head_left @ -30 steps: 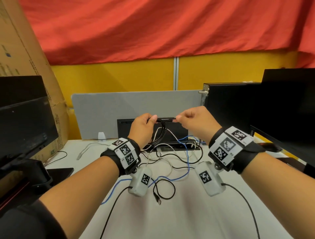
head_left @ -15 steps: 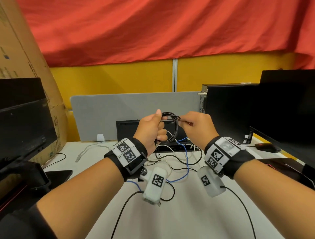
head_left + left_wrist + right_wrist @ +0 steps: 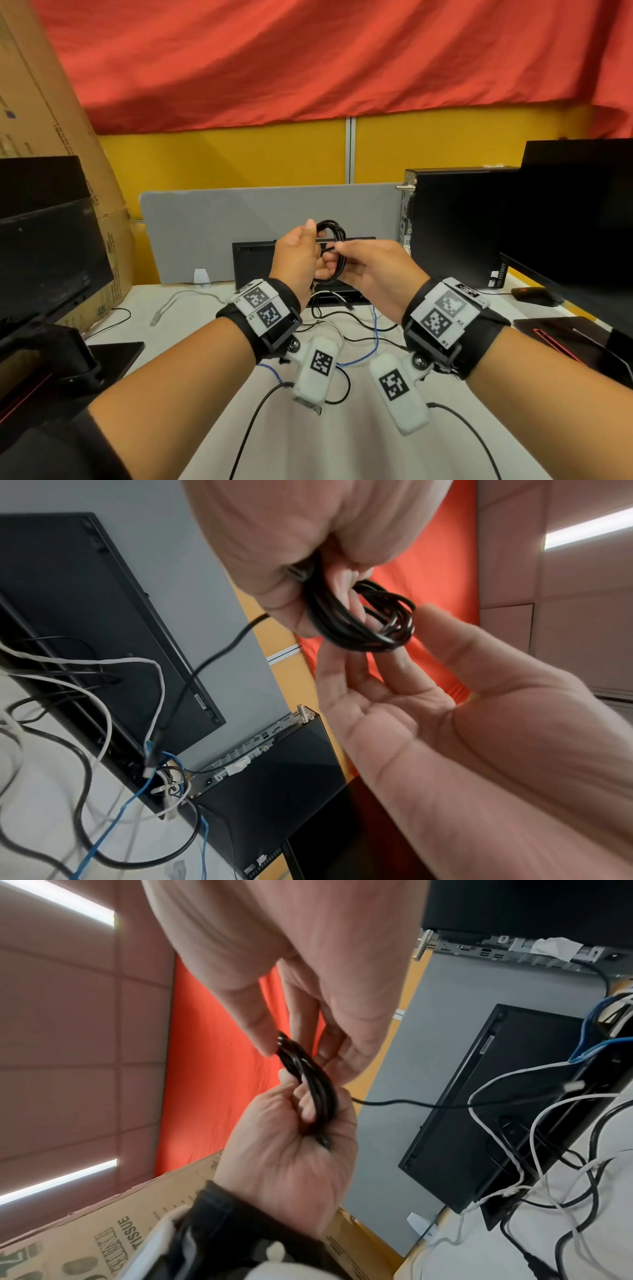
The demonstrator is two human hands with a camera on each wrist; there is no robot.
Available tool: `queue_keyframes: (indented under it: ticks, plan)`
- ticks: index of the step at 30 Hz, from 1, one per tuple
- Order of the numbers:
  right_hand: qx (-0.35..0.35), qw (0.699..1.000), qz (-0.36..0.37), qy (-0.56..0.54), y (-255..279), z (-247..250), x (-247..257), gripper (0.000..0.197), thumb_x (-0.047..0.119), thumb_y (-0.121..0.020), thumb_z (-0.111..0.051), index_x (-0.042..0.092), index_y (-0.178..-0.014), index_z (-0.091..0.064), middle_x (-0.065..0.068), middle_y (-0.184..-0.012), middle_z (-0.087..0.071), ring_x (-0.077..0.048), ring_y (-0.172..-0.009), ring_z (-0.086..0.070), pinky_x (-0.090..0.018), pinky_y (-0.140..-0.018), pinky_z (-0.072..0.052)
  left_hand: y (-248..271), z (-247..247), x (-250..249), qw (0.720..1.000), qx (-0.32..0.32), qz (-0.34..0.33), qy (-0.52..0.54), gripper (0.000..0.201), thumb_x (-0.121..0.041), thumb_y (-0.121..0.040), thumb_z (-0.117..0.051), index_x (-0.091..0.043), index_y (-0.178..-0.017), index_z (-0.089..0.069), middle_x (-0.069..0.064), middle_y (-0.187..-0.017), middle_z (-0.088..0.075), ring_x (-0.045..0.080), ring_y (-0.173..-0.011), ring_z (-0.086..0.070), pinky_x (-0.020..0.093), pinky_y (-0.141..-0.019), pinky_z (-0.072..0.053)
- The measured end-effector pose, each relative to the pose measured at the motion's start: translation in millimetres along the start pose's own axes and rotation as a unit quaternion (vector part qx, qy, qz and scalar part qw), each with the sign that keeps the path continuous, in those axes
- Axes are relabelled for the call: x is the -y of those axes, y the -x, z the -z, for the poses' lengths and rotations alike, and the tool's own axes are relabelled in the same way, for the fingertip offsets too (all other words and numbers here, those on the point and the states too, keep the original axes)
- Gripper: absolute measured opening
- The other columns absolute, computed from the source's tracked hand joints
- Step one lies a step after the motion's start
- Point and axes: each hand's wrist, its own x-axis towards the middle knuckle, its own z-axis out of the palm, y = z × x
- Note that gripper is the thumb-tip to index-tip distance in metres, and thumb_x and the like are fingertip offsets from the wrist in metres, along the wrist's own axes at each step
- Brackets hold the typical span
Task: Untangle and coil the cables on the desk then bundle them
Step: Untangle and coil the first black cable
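Loops of thin black cable (image 3: 331,255), raised above the white desk (image 3: 342,445), sit gripped in my left hand (image 3: 297,260); my right hand (image 3: 371,270) pinches them. Loosening either could spring the coil open.

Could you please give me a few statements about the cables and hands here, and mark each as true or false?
1. The left hand grips a black cable coil. True.
2. The coil lies flat on the desk. False: it is held up in the air, above the desk.
3. The right hand holds the blue cable. False: the blue cable lies loose on the desk, and the right hand's fingers are at the black coil.
4. White cables lie tangled with black ones on the desk. True.
5. The cardboard box stands to the person's right. False: the cardboard box is on the left.
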Motion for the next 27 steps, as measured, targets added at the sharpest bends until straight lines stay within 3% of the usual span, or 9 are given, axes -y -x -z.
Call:
queue_keyframes:
  ticks: [3,7,12,15,17,19,21,23,27]
  plan:
    - [-0.003,0.996,-0.012,0.086,2,-1,-1,0.022,0.010,-0.096,-0.054,-0.007,-0.107,-0.065,-0.015,-0.088,-0.064,-0.026,-0.079,-0.068,-0.032,-0.075,-0.056,0,3,2,1.000,0.004,-0.006,-0.013,0.030,-0.031,-0.105,-0.035,-0.009,-0.093,-0.052,-0.002,-0.049,-0.047,0.008,-0.041,-0.044,0.017,-0.035,-0.030]
    - [-0.018,0.991,-0.043,0.129,1,0,0,0.021,0.016,-0.101,-0.045,0.008,-0.097,-0.065,-0.007,-0.085,-0.062,-0.021,-0.082,-0.066,-0.037,-0.081,-0.045,-2,6,3,0.999,0.023,-0.012,-0.026,0.032,-0.032,-0.105,-0.036,-0.008,-0.094,-0.054,-0.001,-0.053,-0.036,0.012,-0.045,-0.044,0.018,-0.038,-0.031]
    - [0.004,0.990,-0.094,0.108,-1,1,5,0.026,0.019,-0.104,-0.038,0.014,-0.085,-0.056,-0.004,-0.080,-0.064,-0.015,-0.078,-0.067,-0.040,-0.084,-0.042,-5,12,2,0.997,0.068,-0.013,-0.026,0.031,-0.031,-0.105,-0.038,-0.009,-0.092,-0.055,-0.003,-0.055,-0.030,0.008,-0.045,-0.027,0.020,-0.042,-0.033]
    - [0.029,0.986,-0.115,0.114,-1,0,5,0.025,0.026,-0.099,-0.048,0.016,-0.077,-0.056,-0.007,-0.085,-0.063,-0.019,-0.086,-0.063,-0.038,-0.083,-0.041,-3,15,2,0.993,0.102,-0.028,-0.058,0.034,-0.031,-0.106,-0.034,-0.004,-0.096,-0.054,0.001,-0.053,-0.049,0.010,-0.043,-0.041,0.021,-0.044,-0.037]
    - [0.027,0.983,-0.103,0.148,-2,-2,4,0.015,0.023,-0.095,-0.055,0.013,-0.088,-0.063,-0.007,-0.088,-0.067,-0.016,-0.082,-0.065,-0.032,-0.075,-0.045,-2,16,3,0.990,0.110,-0.038,-0.077,0.035,-0.031,-0.105,-0.034,-0.004,-0.098,-0.054,0.002,-0.056,-0.056,0.012,-0.044,-0.046,0.022,-0.045,-0.039]
    - [0.028,0.978,-0.086,0.187,-1,-4,2,0.013,0.015,-0.094,-0.055,0.010,-0.100,-0.065,-0.007,-0.090,-0.069,-0.016,-0.082,-0.066,-0.033,-0.074,-0.049,-3,16,4,0.990,0.096,-0.050,-0.091,0.033,-0.031,-0.105,-0.035,-0.007,-0.091,-0.054,-0.004,-0.051,-0.044,0.009,-0.042,-0.039,0.024,-0.046,-0.038]
    - [0.030,0.970,-0.072,0.232,-2,-5,1,0.012,0.011,-0.094,-0.055,0.007,-0.099,-0.065,-0.011,-0.094,-0.070,-0.021,-0.085,-0.067,-0.037,-0.078,-0.054,-5,16,5,0.990,0.077,-0.058,-0.104,0.032,-0.031,-0.105,-0.035,-0.009,-0.088,-0.051,-0.006,-0.052,-0.033,0.008,-0.043,-0.032,0.026,-0.049,-0.036]
    - [0.016,0.961,-0.066,0.268,-3,-8,0,0.008,0.012,-0.095,-0.054,0.011,-0.092,-0.061,-0.013,-0.097,-0.069,-0.025,-0.083,-0.066,-0.041,-0.079,-0.058,-6,17,5,0.990,0.070,-0.056,-0.108,0.032,-0.031,-0.105,-0.036,-0.012,-0.086,-0.053,-0.007,-0.052,-0.035,0.008,-0.043,-0.036,0.023,-0.046,-0.038]
    - [-0.013,0.936,-0.081,0.341,-5,-8,3,0.009,0.012,-0.097,-0.049,0.010,-0.104,-0.055,-0.017,-0.106,-0.067,-0.026,-0.076,-0.068,-0.044,-0.073,-0.061,-8,18,4,0.989,0.071,-0.057,-0.118,0.030,-0.031,-0.105,-0.037,-0.009,-0.092,-0.053,-0.007,-0.052,-0.036,0.007,-0.042,-0.038,0.022,-0.043,-0.040]
